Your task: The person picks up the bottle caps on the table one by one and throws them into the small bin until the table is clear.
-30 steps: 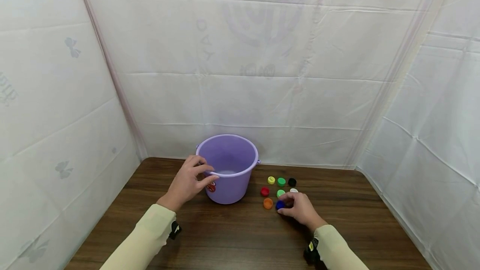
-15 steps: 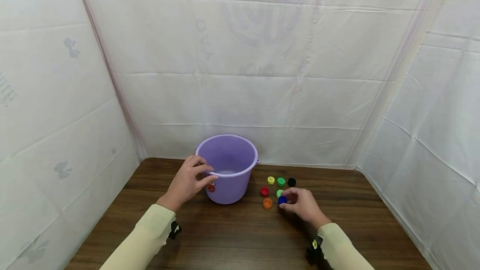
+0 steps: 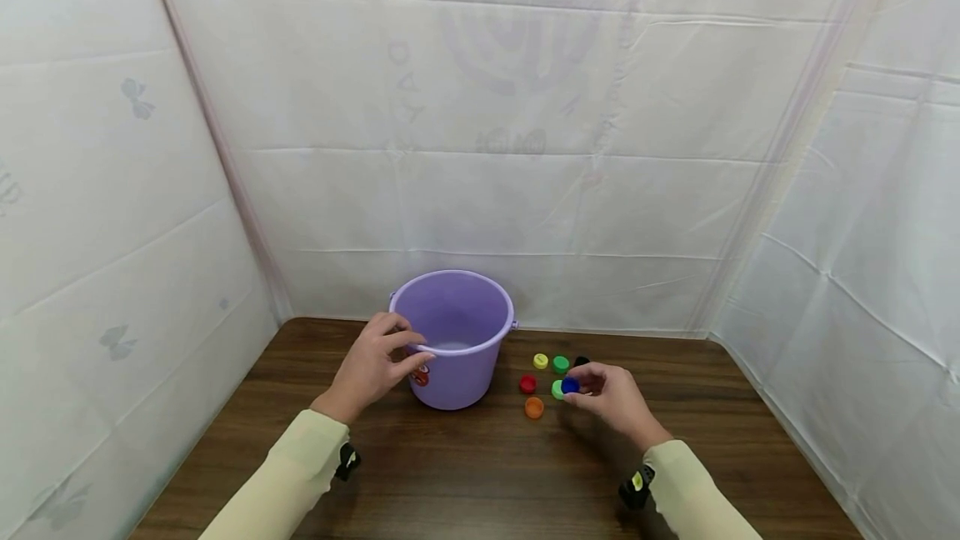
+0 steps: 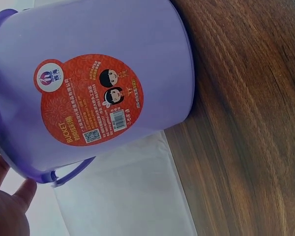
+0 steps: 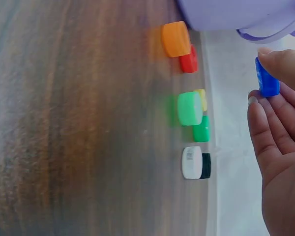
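A purple bucket [image 3: 457, 377] stands upright on the table, with a red label [image 4: 93, 101] on its side. My left hand [image 3: 375, 363] holds its near-left rim, thumb outside and fingers over the edge. Between the thumb and fingers of my right hand [image 3: 617, 400] is a blue bottle cap [image 5: 268, 78], raised off the table. In the head view it overlaps a light green cap [image 3: 557, 390] lying below. Nearby lie an orange cap [image 3: 534, 407], a red cap [image 3: 528, 384], a yellow cap [image 3: 540, 362] and a darker green cap [image 3: 561, 365].
A black cap [image 5: 206, 165] and a white cap [image 5: 191, 162] lie beside each other; my right hand hides the white one in the head view. The wooden table [image 3: 465, 482] ends at a white sheet wall [image 3: 600, 290] behind the bucket, with sheets on both sides.
My right hand has lifted the blue cap from beside the orange one, moving it up and slightly right. My left hand has stayed at the bucket's rim.
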{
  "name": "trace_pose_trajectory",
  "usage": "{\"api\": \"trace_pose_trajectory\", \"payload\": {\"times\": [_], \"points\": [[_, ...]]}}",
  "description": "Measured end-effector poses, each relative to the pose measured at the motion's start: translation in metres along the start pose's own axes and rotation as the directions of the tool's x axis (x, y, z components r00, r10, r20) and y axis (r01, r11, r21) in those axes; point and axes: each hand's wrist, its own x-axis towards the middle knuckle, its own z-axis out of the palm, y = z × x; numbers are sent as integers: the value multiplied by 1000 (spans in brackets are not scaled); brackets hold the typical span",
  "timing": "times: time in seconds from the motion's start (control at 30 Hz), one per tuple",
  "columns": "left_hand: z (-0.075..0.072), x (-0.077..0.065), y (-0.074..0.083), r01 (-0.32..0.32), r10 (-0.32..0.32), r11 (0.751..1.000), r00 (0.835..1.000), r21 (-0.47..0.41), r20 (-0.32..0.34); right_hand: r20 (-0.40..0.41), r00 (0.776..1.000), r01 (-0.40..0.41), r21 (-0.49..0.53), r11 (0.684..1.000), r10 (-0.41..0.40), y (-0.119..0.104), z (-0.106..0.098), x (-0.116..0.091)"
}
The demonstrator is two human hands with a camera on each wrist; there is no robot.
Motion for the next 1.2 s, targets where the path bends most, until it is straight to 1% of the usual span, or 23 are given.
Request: {"api": "trace_pose_trajectory", "payload": {"times": [0.17, 0.33, 0.5, 0.87, 1.07, 1.2], "points": [[0, -1, -2, 9, -9, 1000, 1000, 0, 10, -28, 1000, -13, 17, 1000, 13, -7, -4, 2], [0, 0, -3, 5, -5, 1000, 1000, 10, 14, -51, 999, -7, 35, 999, 9, -17, -6, 5], [0, 0, -3, 11, -11, 1000, 1000, 8, 21, -58, 998, 7, 35, 999, -5, -26, -4, 8], [0, 1, -1, 15, -15, 1000, 1000, 4, 14, -117, 992, 47, 63, 997, -39, -47, -7, 21], [-1, 1, -1, 26, -26, 1000, 1000, 3, 15, -129, 990, 62, 84, 995, -51, -58, -9, 29], [-1, 1, 0, 38, -38, 999, 999, -3, 20, -114, 991, 77, 107, 991, -65, -66, -10, 35]]}}
